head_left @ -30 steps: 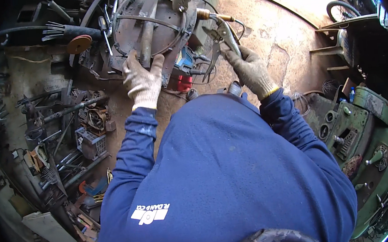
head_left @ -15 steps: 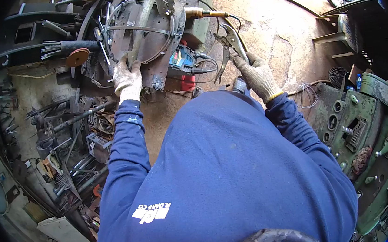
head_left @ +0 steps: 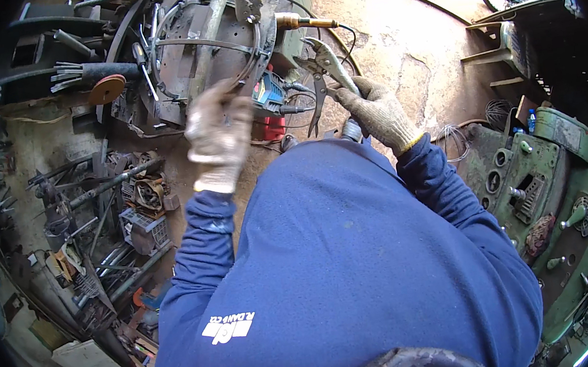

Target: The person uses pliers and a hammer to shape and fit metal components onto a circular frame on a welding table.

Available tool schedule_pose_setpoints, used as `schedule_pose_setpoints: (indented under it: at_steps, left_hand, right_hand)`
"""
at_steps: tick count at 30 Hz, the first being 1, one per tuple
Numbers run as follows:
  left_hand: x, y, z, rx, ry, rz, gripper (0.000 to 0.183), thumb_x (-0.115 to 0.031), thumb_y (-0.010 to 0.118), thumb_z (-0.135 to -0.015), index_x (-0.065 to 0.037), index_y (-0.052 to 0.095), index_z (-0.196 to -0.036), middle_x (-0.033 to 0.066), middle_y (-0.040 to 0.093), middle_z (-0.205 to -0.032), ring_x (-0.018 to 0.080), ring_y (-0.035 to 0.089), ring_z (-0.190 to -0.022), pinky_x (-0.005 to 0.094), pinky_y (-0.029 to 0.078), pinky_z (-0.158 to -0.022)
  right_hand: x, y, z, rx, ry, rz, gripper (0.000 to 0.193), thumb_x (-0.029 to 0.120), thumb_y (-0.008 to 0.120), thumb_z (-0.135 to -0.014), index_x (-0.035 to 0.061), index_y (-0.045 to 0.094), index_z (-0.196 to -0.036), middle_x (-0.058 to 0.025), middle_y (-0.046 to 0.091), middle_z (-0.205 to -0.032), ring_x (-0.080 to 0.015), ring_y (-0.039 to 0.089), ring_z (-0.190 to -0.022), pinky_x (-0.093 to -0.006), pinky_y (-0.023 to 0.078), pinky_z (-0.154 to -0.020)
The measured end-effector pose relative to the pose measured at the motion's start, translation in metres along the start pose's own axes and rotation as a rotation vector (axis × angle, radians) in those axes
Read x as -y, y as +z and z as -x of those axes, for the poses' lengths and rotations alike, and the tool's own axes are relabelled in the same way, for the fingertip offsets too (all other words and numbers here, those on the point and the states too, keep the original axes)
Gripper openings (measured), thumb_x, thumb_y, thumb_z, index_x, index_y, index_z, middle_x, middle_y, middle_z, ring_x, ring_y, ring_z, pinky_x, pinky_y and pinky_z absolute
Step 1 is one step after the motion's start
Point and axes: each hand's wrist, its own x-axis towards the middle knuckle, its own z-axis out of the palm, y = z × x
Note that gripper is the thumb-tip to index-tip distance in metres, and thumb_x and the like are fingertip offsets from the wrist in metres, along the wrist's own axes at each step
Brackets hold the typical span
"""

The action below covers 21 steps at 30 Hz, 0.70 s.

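Note:
My right hand [head_left: 380,110], in a knitted work glove, is closed around the handle of a pair of locking pliers [head_left: 329,61]. Their jaws point up and to the left, and the release lever hangs loose below. My left hand [head_left: 218,141], gloved too, is smeared by motion in front of the near edge of a worn metal work surface; its fingers cannot be made out. On that surface lies a curved metal strip [head_left: 206,42]. A second pair of locking pliers [head_left: 247,2] stands at the strip's far right end, apparently gripping it.
A blue power tool [head_left: 270,92] with a cord sits right of the metal surface, below a wooden-handled tool [head_left: 307,21]. At left are a brown disc [head_left: 107,89], a screwdriver [head_left: 142,60] and piled metal bars [head_left: 113,182]. A green machine [head_left: 520,176] with levers stands at right.
My left hand has come away from the metal strip's area, moving right and toward me. The locking pliers in my right hand have shifted slightly left and up in view.

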Motion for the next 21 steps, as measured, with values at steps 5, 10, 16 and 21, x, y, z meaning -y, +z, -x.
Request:
schedule_pose_setpoints:
  at_steps: [5,10,16,21]
  left_hand:
    - [-0.057,0.041,-0.018,0.466,-0.34,0.133,0.089,-0.076,0.067,-0.08,0.002,0.059,-0.122,0.0164,0.066,-0.111,0.0238,0.064,-0.101,0.0397,0.054,-0.086]
    - [-0.075,0.041,-0.021,0.205,-0.775,0.766,0.048,-0.041,0.079,-0.086,-0.001,0.063,-0.108,0.01,0.067,-0.087,0.0146,0.064,-0.067,0.0271,0.053,-0.06]
    - [-0.057,0.027,-0.034,-0.09,-0.982,1.077,0.032,-0.026,0.077,-0.089,0.003,0.065,-0.097,0.0094,0.066,-0.085,0.015,0.066,-0.068,0.0248,0.056,-0.061]
    - [-0.051,0.027,-0.029,-0.119,-0.97,1.281,0.026,-0.021,0.075,-0.092,0.002,0.065,-0.099,0.0103,0.067,-0.086,0.0174,0.068,-0.071,0.0281,0.059,-0.063]
  right_hand:
    - [0.018,0.025,-0.007,0.031,-0.202,0.156,0.035,0.03,0.066,-0.098,-0.0007,0.066,-0.116,-0.0045,0.062,-0.081,-0.011,0.057,-0.07,-0.0298,0.048,-0.063]
    - [0.053,0.048,0.003,0.09,-0.374,0.538,0.037,0.024,0.068,-0.094,-0.0004,0.062,-0.121,-0.0186,0.069,-0.098,-0.0248,0.071,-0.09,-0.0378,0.056,-0.081]
    - [0.057,0.043,0.021,-0.121,-0.685,0.445,0.033,0.008,0.073,-0.089,0.0022,0.065,-0.121,-0.0179,0.07,-0.097,-0.0244,0.073,-0.085,-0.0348,0.057,-0.074]
    - [0.063,0.048,0.019,-0.246,-0.791,0.57,0.024,0.009,0.076,-0.088,0.003,0.07,-0.11,-0.0132,0.071,-0.088,-0.0225,0.072,-0.08,-0.0325,0.057,-0.071]
